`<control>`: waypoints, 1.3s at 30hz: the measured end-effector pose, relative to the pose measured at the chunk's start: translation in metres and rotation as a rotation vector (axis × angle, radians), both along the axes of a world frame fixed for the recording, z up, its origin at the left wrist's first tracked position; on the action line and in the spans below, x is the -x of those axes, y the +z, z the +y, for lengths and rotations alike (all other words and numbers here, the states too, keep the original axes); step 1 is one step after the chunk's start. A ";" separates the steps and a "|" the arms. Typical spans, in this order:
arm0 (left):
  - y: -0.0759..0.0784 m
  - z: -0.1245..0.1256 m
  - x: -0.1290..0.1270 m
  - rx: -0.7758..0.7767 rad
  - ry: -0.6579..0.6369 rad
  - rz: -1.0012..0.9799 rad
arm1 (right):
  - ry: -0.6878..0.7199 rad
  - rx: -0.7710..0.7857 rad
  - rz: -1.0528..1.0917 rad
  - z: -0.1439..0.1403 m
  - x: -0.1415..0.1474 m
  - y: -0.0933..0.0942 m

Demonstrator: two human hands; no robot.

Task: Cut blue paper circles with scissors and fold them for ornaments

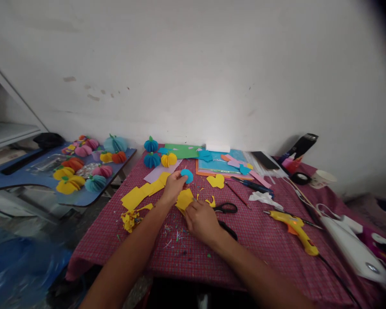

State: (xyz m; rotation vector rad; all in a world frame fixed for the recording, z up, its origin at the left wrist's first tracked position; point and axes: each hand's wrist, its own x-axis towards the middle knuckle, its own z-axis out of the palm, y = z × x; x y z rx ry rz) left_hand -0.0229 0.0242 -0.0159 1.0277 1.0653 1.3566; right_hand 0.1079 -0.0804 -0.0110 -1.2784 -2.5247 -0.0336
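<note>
Between the thumb and fingers of my left hand (175, 185) is a small blue paper circle (187, 176), raised over the table. My right hand (202, 219) is closed on a yellow paper piece (184, 200), its fingertips at the paper's edge. Close to the right hand lie black-handled scissors (225, 208), partly hidden by that hand. Yellow paper strips (137, 196) spread out left of my left hand, with a crumpled yellow paper bunch (130, 221) below them. A cut yellow paper shape (216, 181) rests beyond the right hand.
Finished paper pumpkins (152, 160) stand at the back left, and more lie on the blue side table (80, 199). To the right are a yellow glue gun (292, 227), a white power strip (354, 249) and a black bottle (304, 146). A pencil (238, 195) lies mid-table.
</note>
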 end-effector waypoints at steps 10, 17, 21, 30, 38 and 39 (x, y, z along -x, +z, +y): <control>0.005 -0.001 0.000 -0.015 0.005 0.000 | 0.023 0.111 0.189 -0.004 -0.002 0.000; -0.002 0.001 0.002 -0.013 -0.036 0.070 | 0.044 0.229 0.468 0.006 -0.010 -0.004; -0.004 0.001 0.001 -0.027 -0.049 0.126 | -0.013 0.240 0.547 0.006 -0.011 -0.007; -0.008 0.003 0.002 0.004 -0.094 0.145 | 0.090 0.282 0.618 -0.001 -0.008 0.000; -0.014 0.003 0.002 -0.077 -0.145 0.313 | -0.247 0.501 1.050 0.025 -0.039 0.003; -0.015 0.003 0.001 -0.092 -0.148 0.336 | -0.278 0.514 1.076 0.029 -0.043 0.001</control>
